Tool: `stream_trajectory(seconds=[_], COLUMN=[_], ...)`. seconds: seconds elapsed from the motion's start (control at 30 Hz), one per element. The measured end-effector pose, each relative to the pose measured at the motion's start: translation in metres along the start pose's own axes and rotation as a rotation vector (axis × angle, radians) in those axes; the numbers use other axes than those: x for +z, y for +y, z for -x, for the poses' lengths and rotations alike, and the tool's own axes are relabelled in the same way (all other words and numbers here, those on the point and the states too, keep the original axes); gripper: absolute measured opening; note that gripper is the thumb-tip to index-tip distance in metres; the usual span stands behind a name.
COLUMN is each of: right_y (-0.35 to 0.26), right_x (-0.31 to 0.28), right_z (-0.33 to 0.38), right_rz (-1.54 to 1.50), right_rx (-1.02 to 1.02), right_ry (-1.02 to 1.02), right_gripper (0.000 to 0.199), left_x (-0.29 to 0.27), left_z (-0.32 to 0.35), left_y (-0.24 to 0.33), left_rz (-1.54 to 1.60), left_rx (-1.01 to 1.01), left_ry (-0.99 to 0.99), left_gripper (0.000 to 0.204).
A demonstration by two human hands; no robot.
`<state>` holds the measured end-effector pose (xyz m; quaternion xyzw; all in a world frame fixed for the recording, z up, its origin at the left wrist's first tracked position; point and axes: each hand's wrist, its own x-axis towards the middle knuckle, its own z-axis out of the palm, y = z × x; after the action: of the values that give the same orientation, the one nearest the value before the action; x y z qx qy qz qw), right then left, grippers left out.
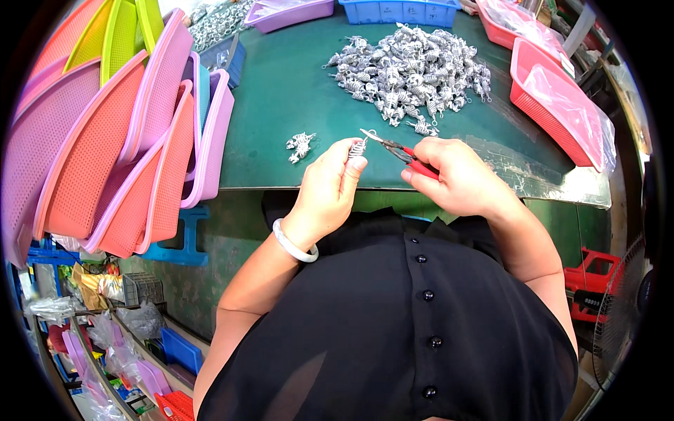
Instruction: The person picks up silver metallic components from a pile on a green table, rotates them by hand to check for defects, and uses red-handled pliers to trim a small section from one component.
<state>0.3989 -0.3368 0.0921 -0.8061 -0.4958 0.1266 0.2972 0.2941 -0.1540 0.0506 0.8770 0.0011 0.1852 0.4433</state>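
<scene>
My left hand (326,184) is closed round a small silver fish-skeleton-shaped metal piece (357,149), pinched between thumb and fingers near the table's front edge. In my right hand (460,175) is a pair of red-handled pliers (401,150), the fingers wrapped round its grips. The tips of the pliers reach left to a small ring at the top of the metal piece; whether the jaws grip it is too small to tell. Beyond both hands lies a big heap of similar silver pieces (414,70). A few more pieces (300,146) lie left of my left hand.
Stacked pink, purple and green plastic baskets (91,154) crowd the table's left side. A pink basket with clear plastic (554,112) stands at the right edge, a blue basket (400,12) at the back. A fan (621,316) is at the lower right.
</scene>
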Motion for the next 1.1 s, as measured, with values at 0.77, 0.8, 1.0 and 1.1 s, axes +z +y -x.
stream_trajectory(seconds=[0.77,0.8,1.0,1.1], right_y=[0.001,0.001,0.006,0.025], right_x=[0.009,0.010,0.015,0.001], right_z=[-0.005,-0.006,-0.010,0.003], right_rz=[-0.190,-0.196,-0.131,-0.009], right_rx=[0.104,0.123,-0.031,-0.008], right_ry=[-0.110,-0.125,-0.065,0.102], right_gripper=[0.030,0.030,0.027,0.027], left_x=[0.006,0.006,0.004,-0.001], left_z=[0.010,0.011,0.023,0.039], left_y=[-0.015,-0.016,-0.024,-0.034], left_rz=[-0.107,-0.107,-0.039,0.300], left_rx=[0.158,0.136,0.016,-0.188], left_ry=[0.100,0.089,0.107,0.095], left_gripper=[0.015,0.015,0.018,0.024])
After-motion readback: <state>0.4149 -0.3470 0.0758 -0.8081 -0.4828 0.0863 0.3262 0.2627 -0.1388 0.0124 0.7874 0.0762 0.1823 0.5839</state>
